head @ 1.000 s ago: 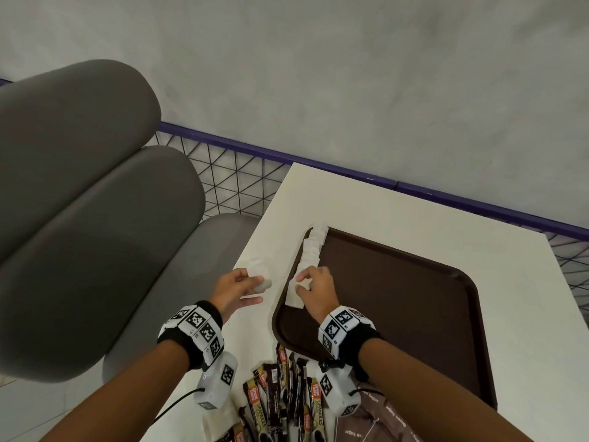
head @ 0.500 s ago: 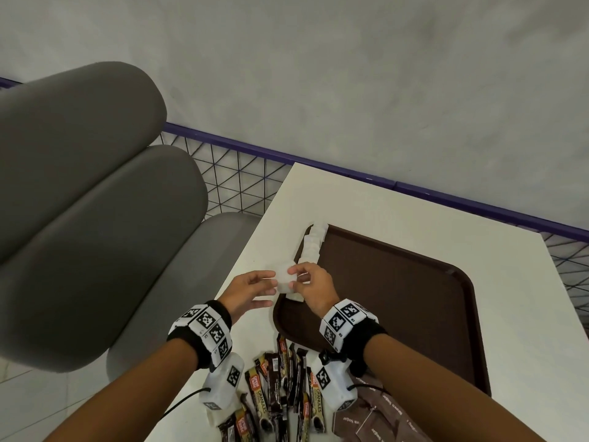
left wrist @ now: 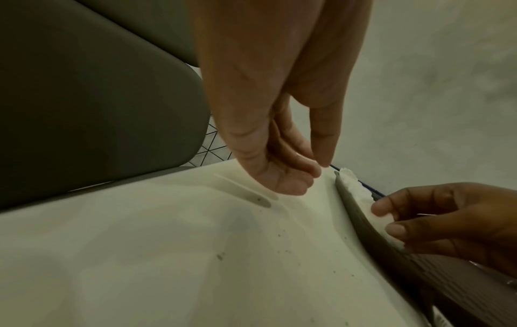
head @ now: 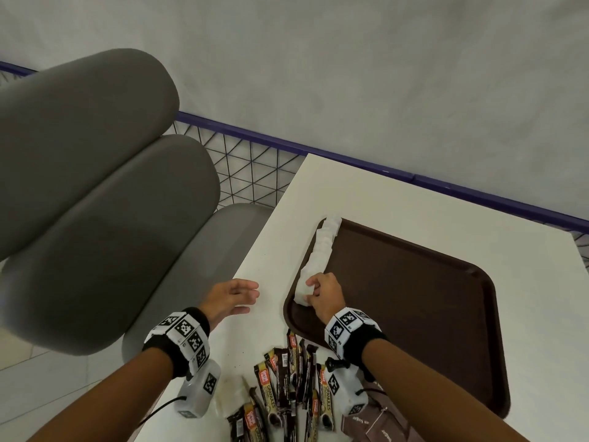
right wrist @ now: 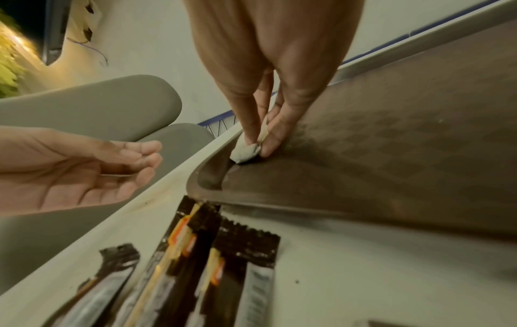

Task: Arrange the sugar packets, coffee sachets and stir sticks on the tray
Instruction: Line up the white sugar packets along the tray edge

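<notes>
One packet (head: 302, 296) is pinched by right hand (head: 325, 295) at tray (head: 414, 314) edge | left hand (head: 231, 298) held empty, fingers loose | step: sugar row | next: release, sachets (head: 296, 378) likely fetched

One brown tray (head: 414, 314), two hands, one row of white sugar packets (head: 322, 253), many coffee sachets (head: 287, 384)

White sugar packets (head: 319, 256) line the brown tray's (head: 414, 298) left rim; coffee sachets (head: 296, 384) heaped beside it.
</notes>
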The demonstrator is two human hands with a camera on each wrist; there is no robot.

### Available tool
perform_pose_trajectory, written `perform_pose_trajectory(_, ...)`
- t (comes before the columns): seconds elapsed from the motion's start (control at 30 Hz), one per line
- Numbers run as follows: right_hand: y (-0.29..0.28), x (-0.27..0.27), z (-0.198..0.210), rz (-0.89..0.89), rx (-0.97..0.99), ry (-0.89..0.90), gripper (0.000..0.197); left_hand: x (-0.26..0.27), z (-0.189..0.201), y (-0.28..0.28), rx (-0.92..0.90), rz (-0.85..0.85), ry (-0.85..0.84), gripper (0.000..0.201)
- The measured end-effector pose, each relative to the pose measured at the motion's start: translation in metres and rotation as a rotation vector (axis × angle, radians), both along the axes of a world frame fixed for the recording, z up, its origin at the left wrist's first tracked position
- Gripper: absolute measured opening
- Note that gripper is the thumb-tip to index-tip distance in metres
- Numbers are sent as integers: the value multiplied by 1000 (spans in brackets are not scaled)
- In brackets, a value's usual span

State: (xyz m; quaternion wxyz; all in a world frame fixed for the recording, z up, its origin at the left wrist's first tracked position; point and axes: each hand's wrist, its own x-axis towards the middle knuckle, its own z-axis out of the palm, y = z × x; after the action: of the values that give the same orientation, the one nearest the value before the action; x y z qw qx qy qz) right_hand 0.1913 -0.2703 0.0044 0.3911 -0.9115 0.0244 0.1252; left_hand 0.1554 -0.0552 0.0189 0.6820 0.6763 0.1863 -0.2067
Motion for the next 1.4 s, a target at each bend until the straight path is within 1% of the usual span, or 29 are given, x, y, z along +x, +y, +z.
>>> perform_pose_trajectory(0.13,3,0,-3,37,-48,3,25,-4,-3,6,93,-100,12,17)
perform_pose_trajectory(0.3,1,-1,1,83,-121,-37,26,-13,-1,17,182,-226,50,16)
perform_pose_trajectory(0.33,0,-1,3,93,-138,-47,27,-15,1,19,204,-279,61,15)
perform_pose_trajectory(0.4,-2,-4,9,96,-164,-87,29,-20,6,23,277,-449,77,17)
perform_pose_trajectory(0.47,-2,-9,15,89,-156,-160,31,-26,10,26,389,-646,96,21)
perform_pose_trajectory(0.53,2,-14,20,117,-116,-220,29,-33,13,27,509,-786,115,19)
perform_pose_trajectory(0.6,10,-21,24,175,-65,-231,25,-42,16,24,614,-862,118,23)
perform_pose_trajectory(0.67,21,-29,25,271,-31,-236,23,-52,16,20,708,-922,98,36)
perform_pose_trajectory(0.73,32,-39,24,374,-16,-218,22,-61,15,16,781,-972,61,43)
perform_pose_trajectory(0.83,45,-51,20,509,-6,-113,19,-71,10,14,858,-1023,28,43)
perform_pose_trajectory(0.9,51,-58,19,604,-13,-48,19,-78,7,15,915,-1054,9,36)
perform_pose_trajectory(0.97,54,-62,20,669,-15,-12,17,-81,4,16,938,-1059,-28,27)
perform_pose_trajectory(1.03,54,-66,23,676,24,18,15,-81,3,18,929,-1009,-75,22)
perform_pose_trajectory(1.1,55,-67,24,607,125,84,17,-75,7,18,887,-911,-128,21)
perform_pose_trajectory(1.17,55,-67,27,517,260,205,22,-65,15,14,827,-824,-179,20)
perform_pose_trajectory(1.23,52,-65,33,444,377,306,24,-52,23,7,776,-764,-231,17)
perform_pose_trajectory(1.3,45,-59,38,386,439,320,27,-38,30,-1,717,-699,-270,9)
perform_pose_trajectory(1.4,31,-48,45,275,487,258,29,-18,35,-13,578,-579,-284,18)
